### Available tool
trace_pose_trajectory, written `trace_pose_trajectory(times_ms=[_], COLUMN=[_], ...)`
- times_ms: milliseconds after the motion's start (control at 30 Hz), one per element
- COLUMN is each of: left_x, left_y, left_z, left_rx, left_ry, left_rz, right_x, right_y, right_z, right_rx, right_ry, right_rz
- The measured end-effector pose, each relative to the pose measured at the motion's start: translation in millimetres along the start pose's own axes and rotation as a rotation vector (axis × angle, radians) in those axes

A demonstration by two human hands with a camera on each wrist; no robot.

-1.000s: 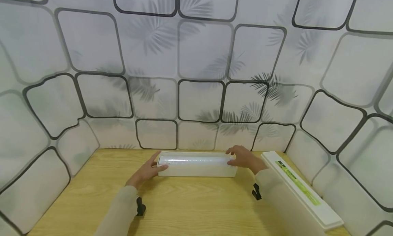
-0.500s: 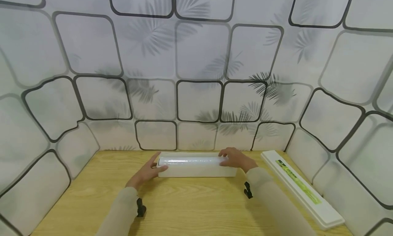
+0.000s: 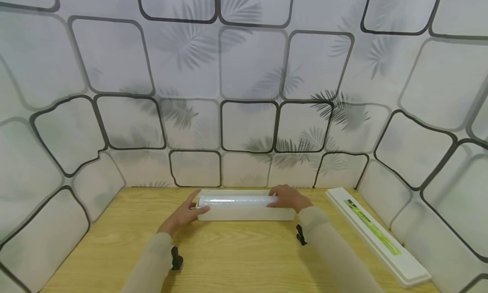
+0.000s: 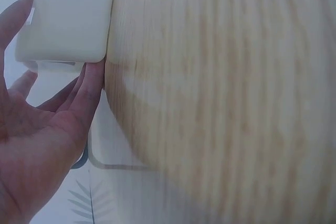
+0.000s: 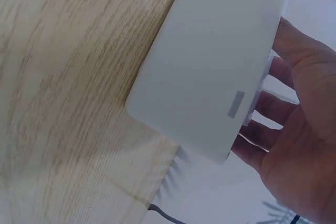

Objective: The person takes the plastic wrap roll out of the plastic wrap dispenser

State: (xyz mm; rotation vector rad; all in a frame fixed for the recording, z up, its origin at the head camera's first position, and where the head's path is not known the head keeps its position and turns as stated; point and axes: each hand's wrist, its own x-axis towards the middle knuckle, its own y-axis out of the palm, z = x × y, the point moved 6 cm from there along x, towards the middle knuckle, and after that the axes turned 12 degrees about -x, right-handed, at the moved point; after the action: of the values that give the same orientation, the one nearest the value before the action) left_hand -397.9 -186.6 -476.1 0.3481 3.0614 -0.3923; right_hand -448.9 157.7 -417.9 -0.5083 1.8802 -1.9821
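Observation:
In the head view, a long white box [image 3: 245,214] lies lidless on the table near the wall. A roll of clear plastic film, seemingly cling film [image 3: 232,201], fills its trough. My left hand [image 3: 184,212] holds the box's left end, thumb on the front side; the left wrist view shows its fingers bent against the end face. Reaching over the right part of the box, my right hand [image 3: 287,197] grips the roll with thumb in front and fingers behind. In the right wrist view, the front wall [image 5: 210,51] partly hides those fingertips.
A long white lid [image 3: 381,242] with a green label lies slantwise on the table at the right. Patterned wall covering [image 3: 248,123] encloses the wooden table [image 3: 236,255] at the back and both sides.
My right hand has slid leftward along the roll, away from the box's right end. The left hand, the box and the lid stay in place.

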Motion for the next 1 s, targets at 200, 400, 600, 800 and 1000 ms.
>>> trace_pose_trajectory(times_ms=[200, 400, 600, 800, 1000], left_x=[-1.1, -0.3, 1.5, 1.3, 2.1], left_y=[1.2, 0.0, 0.3, 0.9, 0.2], left_z=[-1.6, -0.9, 1.1, -2.3, -2.1], left_rx=[0.001, 0.017, 0.011, 0.016, 0.025], left_ry=[-0.015, -0.039, -0.042, -0.031, -0.035], left_rz=[0.009, 0.003, -0.001, 0.008, 0.005], right_x=[6.0, 6.9, 6.8, 8.6, 10.4], right_y=[4.9, 5.0, 6.6, 5.9, 10.3], right_z=[3.5, 11.4, 12.3, 11.4, 9.4], right_rx=[-0.045, -0.018, 0.039, 0.011, 0.044], right_ry=[-0.044, -0.148, -0.138, -0.123, -0.09], right_rz=[-0.015, -0.014, 0.037, 0.052, 0.095])
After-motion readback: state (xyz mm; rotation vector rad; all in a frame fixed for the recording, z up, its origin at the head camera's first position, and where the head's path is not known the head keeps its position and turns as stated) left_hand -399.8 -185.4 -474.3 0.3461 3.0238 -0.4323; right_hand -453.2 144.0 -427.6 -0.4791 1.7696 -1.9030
